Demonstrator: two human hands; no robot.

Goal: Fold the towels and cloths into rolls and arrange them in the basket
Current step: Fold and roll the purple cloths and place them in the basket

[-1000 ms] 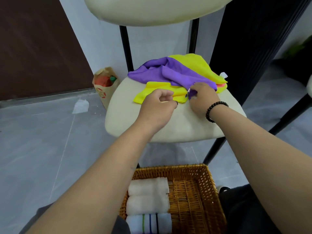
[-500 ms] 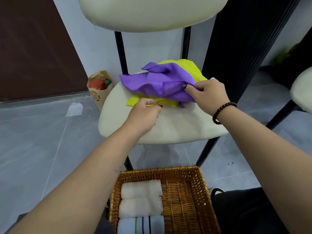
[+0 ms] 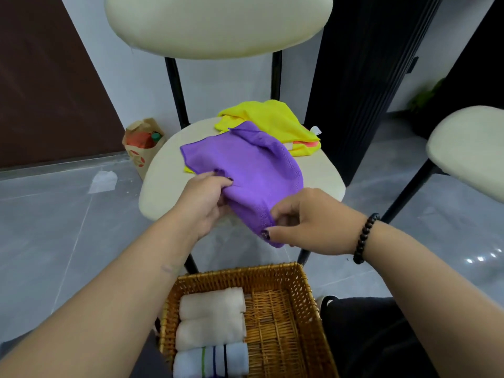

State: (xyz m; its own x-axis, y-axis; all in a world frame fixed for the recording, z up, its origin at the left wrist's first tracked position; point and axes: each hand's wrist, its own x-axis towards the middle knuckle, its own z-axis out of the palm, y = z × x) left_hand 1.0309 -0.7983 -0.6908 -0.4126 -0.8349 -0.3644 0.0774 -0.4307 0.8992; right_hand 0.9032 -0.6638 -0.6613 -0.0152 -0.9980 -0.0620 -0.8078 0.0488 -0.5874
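Left hand (image 3: pixel 203 199), centre of frame: fingers curled into the near left edge of the purple cloth (image 3: pixel 245 170), gripping it. Right hand (image 3: pixel 305 218), just right of centre: thumb and fingers pinch the cloth's nearest corner, which hangs past the front edge of the chair seat (image 3: pixel 163 170). A dark bead bracelet (image 3: pixel 364 237) sits on the right wrist.

Purple cloth is spread slack from both hands back across the cream seat; its far part lies flat, its near part is lifted and bunched between the hands. A sliver of yellow shows under its left edge. Behind it, toward the upper centre, a yellow cloth (image 3: pixel 268 118) lies crumpled on the seat, with an orange piece (image 3: pixel 306 144) and a white tag at its right side.

Bottom centre of frame: wicker basket (image 3: pixel 286 323) on the floor. Three rolled towels lie side by side against its left wall: two plain cream rolls (image 3: pixel 211 317) and, nearest the camera, a white striped roll (image 3: pixel 211 362). The right part of the basket shows bare weave.

Left of the chair, mid frame: brown paper bag (image 3: pixel 141 144) standing on the grey floor. A second cream seat (image 3: pixel 469 148) enters at the right edge.
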